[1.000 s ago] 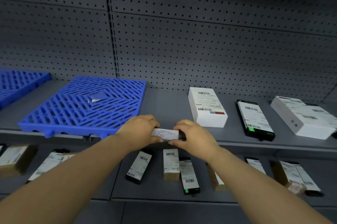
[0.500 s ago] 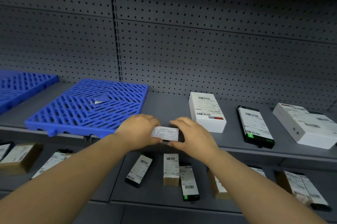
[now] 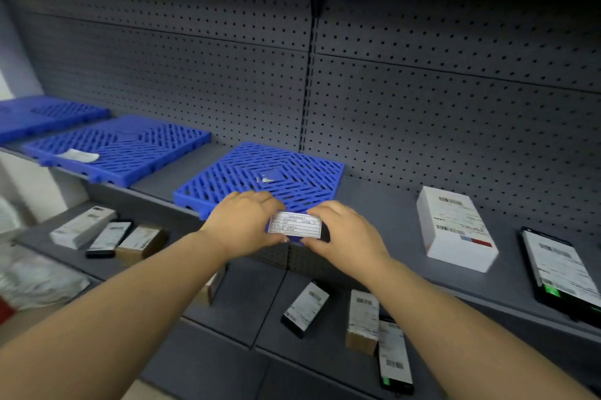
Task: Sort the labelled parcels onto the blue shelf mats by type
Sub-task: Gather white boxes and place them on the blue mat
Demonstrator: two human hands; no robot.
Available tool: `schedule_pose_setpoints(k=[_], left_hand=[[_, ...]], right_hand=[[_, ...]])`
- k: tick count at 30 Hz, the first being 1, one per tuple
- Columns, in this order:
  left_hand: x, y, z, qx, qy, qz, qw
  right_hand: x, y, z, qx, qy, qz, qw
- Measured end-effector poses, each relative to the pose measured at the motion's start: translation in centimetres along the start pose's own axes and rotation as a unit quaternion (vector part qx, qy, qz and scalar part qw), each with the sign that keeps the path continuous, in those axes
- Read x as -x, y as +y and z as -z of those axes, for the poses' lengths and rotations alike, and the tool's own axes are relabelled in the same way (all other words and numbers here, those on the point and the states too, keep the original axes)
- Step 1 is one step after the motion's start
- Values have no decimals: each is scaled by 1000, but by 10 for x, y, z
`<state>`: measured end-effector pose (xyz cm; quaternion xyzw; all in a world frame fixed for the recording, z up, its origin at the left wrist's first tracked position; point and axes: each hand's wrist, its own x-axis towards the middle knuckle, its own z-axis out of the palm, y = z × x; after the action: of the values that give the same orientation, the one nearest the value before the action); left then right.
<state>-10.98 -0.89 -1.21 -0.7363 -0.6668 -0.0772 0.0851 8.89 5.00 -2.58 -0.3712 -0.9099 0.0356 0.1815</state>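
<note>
My left hand and my right hand hold a small labelled parcel between them, fingers pinching its two ends, label facing me. It hovers at the front edge of the nearest blue mat on the upper shelf. A second blue mat with a white slip on it lies to the left, and a third blue mat lies at the far left. A white labelled box and a black labelled parcel lie on the upper shelf to the right.
The lower shelf carries several labelled parcels: black ones, a brown one, and a group at the left. A grey pegboard wall backs the shelves. White plastic bags lie at the lower left.
The view has swung left, so more mats show. Both hands have carried the small parcel left, from beside the nearest mat to its front edge.
</note>
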Motion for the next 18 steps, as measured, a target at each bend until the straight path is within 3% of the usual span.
schedule_pose_setpoints(k=[7,18], left_hand=[[5,-84,0,-2,9,-5,1000],[-39,-139,-17,61,-24,-136,989]], right_hand=[[-53,-52,-30,7,-3,-14,1000],[-79,-81,-44,-32,-15,-172,985]])
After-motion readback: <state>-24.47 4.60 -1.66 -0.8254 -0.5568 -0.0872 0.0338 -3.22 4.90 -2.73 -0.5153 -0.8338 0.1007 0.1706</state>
